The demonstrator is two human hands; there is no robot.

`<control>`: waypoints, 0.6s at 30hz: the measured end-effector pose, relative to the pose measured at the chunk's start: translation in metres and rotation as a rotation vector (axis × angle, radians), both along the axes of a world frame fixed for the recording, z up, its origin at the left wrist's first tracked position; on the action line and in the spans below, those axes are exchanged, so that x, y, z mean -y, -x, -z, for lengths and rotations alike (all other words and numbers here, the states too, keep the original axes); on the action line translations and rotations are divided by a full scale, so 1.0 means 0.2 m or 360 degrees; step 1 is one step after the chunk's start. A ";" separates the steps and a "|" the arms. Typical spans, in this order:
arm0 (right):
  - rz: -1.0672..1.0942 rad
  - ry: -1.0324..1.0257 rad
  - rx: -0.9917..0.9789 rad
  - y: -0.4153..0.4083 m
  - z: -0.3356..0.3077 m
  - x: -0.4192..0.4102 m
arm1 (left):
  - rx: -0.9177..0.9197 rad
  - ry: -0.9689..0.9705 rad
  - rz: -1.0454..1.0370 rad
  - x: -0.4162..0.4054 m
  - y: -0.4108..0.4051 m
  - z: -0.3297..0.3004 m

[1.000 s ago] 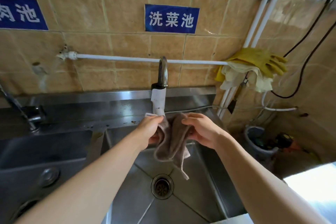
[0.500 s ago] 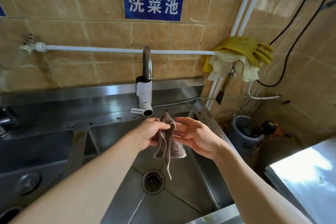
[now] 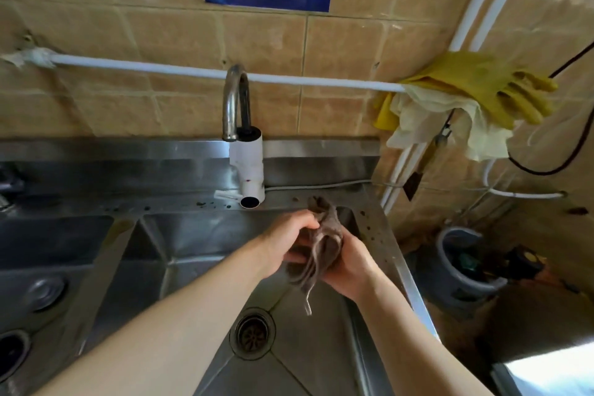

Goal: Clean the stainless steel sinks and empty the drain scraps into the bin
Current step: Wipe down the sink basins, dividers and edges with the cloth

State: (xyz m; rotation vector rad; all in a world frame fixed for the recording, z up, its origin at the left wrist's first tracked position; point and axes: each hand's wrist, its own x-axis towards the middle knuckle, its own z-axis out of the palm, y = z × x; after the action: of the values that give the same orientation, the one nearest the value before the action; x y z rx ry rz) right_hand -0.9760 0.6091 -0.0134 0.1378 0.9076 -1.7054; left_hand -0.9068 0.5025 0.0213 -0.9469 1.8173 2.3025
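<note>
A stainless steel sink basin (image 3: 193,244) with a round drain strainer (image 3: 252,333) lies below a white-tipped chrome tap (image 3: 246,167). Over the basin, the left hand (image 3: 284,243) and right hand (image 3: 348,264) both clench a bunched grey-brown cloth (image 3: 323,249). It looks soft, limp and light, probably damp, so it is best gripped around its gathered middle.
</note>
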 end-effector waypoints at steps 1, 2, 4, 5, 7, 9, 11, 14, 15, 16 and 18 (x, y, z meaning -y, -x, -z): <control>0.0112 0.0033 0.0113 0.03 0.05 0.01 | 0.0009 -0.0020 0.0006 -0.01 0.02 0.02; 0.0217 0.0037 0.0158 0.05 0.10 0.03 | 0.0024 -0.0026 0.0006 -0.02 0.04 0.04; 0.0438 -0.0060 0.0158 0.08 0.20 0.06 | 0.0056 0.0072 0.0019 -0.01 0.06 0.08; 0.0537 -0.0124 0.0098 0.11 0.23 0.07 | 0.0075 0.0181 0.0032 0.01 0.06 0.09; 0.0592 -0.0261 -0.0189 0.14 0.24 0.10 | 0.0096 0.0435 0.0046 0.06 0.05 0.11; 0.0544 -0.0385 -0.0595 0.19 0.23 0.14 | 0.0152 0.0685 0.0006 0.15 0.04 0.15; 0.0444 -0.0557 -0.1107 0.25 0.22 0.20 | 0.0261 0.0904 -0.0078 0.25 0.04 0.19; 0.0295 -0.0755 -0.1943 0.31 0.23 0.35 | 0.0321 0.1144 -0.0144 0.37 0.04 0.21; 0.0283 -0.0747 -0.2136 0.33 0.23 0.40 | 0.0290 0.1216 -0.0139 0.40 0.04 0.21; 0.0261 -0.0735 -0.2298 0.35 0.25 0.47 | 0.0248 0.1289 -0.0140 0.42 0.05 0.21; 0.0078 -0.0782 -0.2654 0.39 0.35 0.59 | 0.0184 0.1431 -0.0173 0.47 0.06 0.21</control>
State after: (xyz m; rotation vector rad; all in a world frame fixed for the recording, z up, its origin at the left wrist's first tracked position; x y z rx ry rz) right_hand -1.0539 0.4919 -0.0832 -1.1028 2.4889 -1.3360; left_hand -0.9190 0.4094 -0.0207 -1.2240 2.8322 1.3518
